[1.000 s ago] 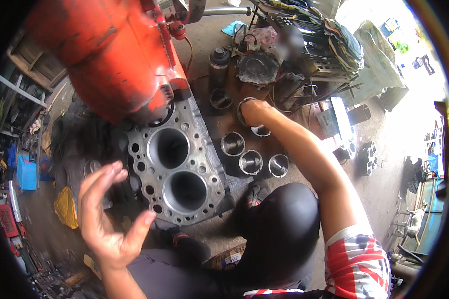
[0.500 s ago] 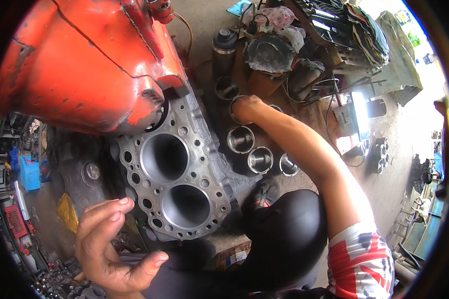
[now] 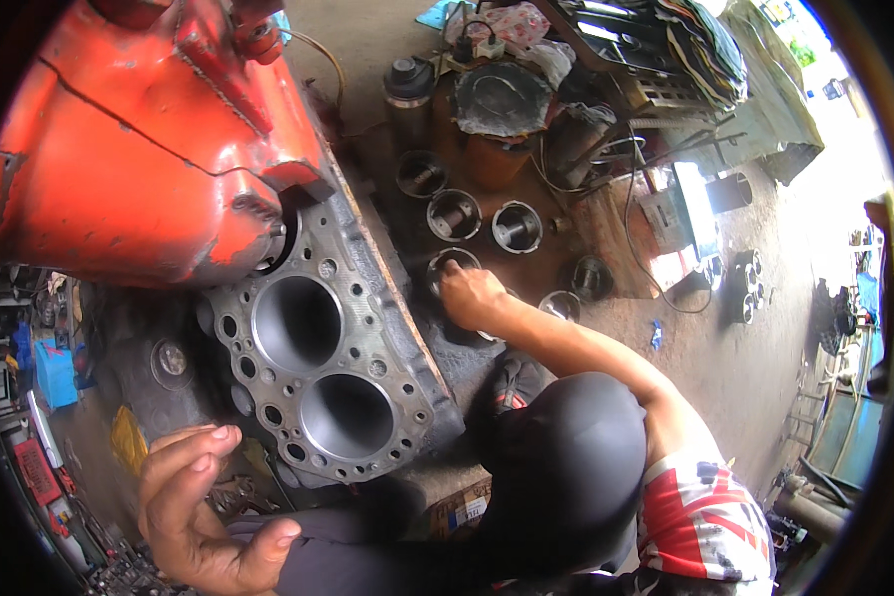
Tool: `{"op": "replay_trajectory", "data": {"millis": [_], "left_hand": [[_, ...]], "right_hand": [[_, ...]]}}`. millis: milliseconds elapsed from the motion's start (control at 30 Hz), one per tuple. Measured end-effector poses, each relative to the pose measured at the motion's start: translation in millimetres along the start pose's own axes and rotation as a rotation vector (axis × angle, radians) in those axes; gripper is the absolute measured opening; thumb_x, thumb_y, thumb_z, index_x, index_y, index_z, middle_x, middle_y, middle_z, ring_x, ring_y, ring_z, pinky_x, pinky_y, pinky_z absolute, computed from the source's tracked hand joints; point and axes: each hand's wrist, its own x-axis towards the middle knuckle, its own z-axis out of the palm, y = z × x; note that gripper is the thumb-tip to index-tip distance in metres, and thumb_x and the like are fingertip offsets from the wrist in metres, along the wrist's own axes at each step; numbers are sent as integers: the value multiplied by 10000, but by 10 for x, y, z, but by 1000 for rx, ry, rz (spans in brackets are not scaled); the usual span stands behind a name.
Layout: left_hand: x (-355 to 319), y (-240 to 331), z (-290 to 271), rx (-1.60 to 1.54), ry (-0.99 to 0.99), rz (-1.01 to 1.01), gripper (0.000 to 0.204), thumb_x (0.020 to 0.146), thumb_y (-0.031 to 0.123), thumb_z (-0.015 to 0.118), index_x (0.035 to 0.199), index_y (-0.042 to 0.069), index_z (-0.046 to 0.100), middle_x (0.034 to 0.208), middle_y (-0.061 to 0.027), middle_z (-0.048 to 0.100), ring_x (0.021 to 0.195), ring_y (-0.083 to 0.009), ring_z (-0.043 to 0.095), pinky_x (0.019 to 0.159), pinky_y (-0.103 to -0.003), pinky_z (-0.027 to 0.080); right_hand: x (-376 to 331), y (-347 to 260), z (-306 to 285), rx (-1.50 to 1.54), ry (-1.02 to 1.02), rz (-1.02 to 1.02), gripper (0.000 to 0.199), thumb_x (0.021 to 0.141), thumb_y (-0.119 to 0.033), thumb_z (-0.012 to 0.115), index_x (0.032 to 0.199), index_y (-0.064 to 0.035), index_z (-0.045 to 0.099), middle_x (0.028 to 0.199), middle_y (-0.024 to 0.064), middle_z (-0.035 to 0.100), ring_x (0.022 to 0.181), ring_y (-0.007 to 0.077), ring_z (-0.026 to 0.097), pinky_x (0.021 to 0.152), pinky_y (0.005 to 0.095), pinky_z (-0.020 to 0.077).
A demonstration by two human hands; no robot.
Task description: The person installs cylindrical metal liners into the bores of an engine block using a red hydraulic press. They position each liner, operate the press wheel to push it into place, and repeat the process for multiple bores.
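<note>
My right hand (image 3: 472, 297) reaches down to the floor beyond my knee, its curled fingers inside the open end of a metal piston (image 3: 455, 255). The fingertips are partly hidden there. Several similar pistons stand around it, among them one (image 3: 454, 215) just beyond, one (image 3: 517, 227) to the right and a darker one (image 3: 422, 174) farther off; crosswise pins show inside some. At the lower left my left hand (image 3: 199, 521) is raised and empty, thumb and fingers apart. Between my hands lies a grey engine block (image 3: 377, 343) with two large smooth bores in view.
A big red, dented machine casing (image 3: 139, 159) covers the block's far end. Behind the pistons stand a dark bottle (image 3: 408, 94) and a covered round container (image 3: 505, 99). A cable (image 3: 634, 228) loops over the floor at right. Tools and a blue box (image 3: 56, 372) crowd the left.
My right hand has come nearer, from a farther piston to the one close by the block. The view has shifted slightly rightward. My left hand stays raised with its fingers apart.
</note>
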Motion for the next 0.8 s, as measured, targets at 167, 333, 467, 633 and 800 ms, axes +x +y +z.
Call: {"op": "replay_trajectory", "data": {"millis": [167,333,467,633,800], "left_hand": [[81,10,48,-5,-35,83,629,814,348,861,1251,-30,612,1083,-196,690,937,-306,688,841,-403,571],[131,16,31,8,55,38,518,768,163,880,1187,-49,661,1053,-197,726,878,-270,717,815,-362,579],[103,-15,-13,1,107,-45,486,754,38,854,1203,-20,677,1093,-151,720,951,-246,705,887,-352,553],[106,69,9,31,81,5,662,723,156,916,1304,8,635,1264,-140,681,1141,-260,671,974,-380,528],[136,319,241,12,44,181,1049,613,323,996,1478,23,485,1440,-183,559,1323,-331,564,1127,-430,453]], "right_hand": [[411,155,35,-79,-276,-32,307,894,-162,611,1138,-49,759,1255,167,713,1110,325,721,873,435,599],[626,222,89,-101,-304,41,299,854,-232,691,1072,-46,776,1092,160,763,1043,307,740,864,430,601],[288,225,-557,-203,-296,-115,253,818,-119,609,960,8,775,976,224,757,969,317,753,820,431,600],[-839,-130,-2186,332,-194,55,308,792,-70,597,1062,40,693,800,160,720,755,253,736,641,387,580],[-1730,-1061,-2862,364,-158,-116,279,782,-52,565,1031,28,663,724,99,655,589,183,639,498,339,480]]}}
